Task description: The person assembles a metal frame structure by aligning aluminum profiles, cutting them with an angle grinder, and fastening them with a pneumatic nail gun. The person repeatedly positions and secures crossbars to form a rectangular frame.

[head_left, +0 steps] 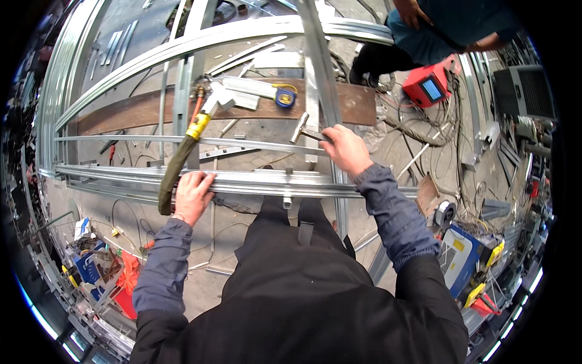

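My right hand [347, 149] is closed round the handle of a small metal hammer [299, 128], raised over the frame with its head pointing left. My left hand [193, 199] lies over the near metal rail [251, 179], fingers curled on its top. Against that hand's left side hangs a dark green sleeved cable [177, 168]. Yellow tape [197, 126] wraps its upper part, which ends beside a pale bracket-like piece [222, 96]. A small metal clip-like piece [287, 199] sits on the rail between my hands.
A blue and yellow tape measure [285, 97] lies on a rusty brown plank [356, 104] beyond the rails. At far right stands another person in a teal top [448, 27], beside a red machine with a screen [429, 87]. Cables and metal offcuts litter the floor; a blue-white machine [459, 258] stands lower right.
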A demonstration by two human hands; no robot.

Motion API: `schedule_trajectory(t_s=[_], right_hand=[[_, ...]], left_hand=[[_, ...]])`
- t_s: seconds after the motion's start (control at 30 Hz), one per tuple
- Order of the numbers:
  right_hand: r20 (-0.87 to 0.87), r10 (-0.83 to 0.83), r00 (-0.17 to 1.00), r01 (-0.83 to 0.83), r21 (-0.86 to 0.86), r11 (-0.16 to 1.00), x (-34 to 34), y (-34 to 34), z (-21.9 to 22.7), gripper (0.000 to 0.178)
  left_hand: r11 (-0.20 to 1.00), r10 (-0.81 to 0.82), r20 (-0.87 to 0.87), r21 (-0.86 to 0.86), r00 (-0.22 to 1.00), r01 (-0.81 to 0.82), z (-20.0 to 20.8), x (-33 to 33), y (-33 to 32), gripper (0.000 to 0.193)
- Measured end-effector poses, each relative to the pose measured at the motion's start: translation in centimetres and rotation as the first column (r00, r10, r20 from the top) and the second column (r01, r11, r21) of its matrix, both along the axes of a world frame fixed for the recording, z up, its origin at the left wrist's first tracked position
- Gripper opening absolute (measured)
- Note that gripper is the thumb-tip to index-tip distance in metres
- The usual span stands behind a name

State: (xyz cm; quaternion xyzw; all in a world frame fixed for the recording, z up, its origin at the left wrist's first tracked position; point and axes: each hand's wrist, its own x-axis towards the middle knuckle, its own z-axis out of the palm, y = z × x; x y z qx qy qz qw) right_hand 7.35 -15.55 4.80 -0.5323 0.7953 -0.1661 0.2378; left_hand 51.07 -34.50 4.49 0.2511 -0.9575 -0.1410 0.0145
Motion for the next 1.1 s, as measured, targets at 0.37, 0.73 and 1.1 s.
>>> schedule_trajectory(t_s=[0.37,0.73,1.1], right_hand=[[-0.281,0.101,0.954,-0.162,-0.202,0.966,3.3,-14.9,-12.4,0.025],[-0.494,0.325,0.806,-0.288,0.152,0.946,3.1,-15.5,-13.0,0.055],[-0.158,0.174,0.972,-0.211,-0.263,0.941,4.6,-15.3,-1.6,0.04]], left_hand=[[0.992,0.126,-0.163,0.022,0.978,-0.124,-0.3,1.6,0.6,0.058],[0.901,0.428,-0.269,0.051,0.863,-0.431,-1.9,6.2,10.2,0.066],[-0.176,0.469,0.874,0.236,0.13,-0.956,-10.9,33.9,55.2,0.066]])
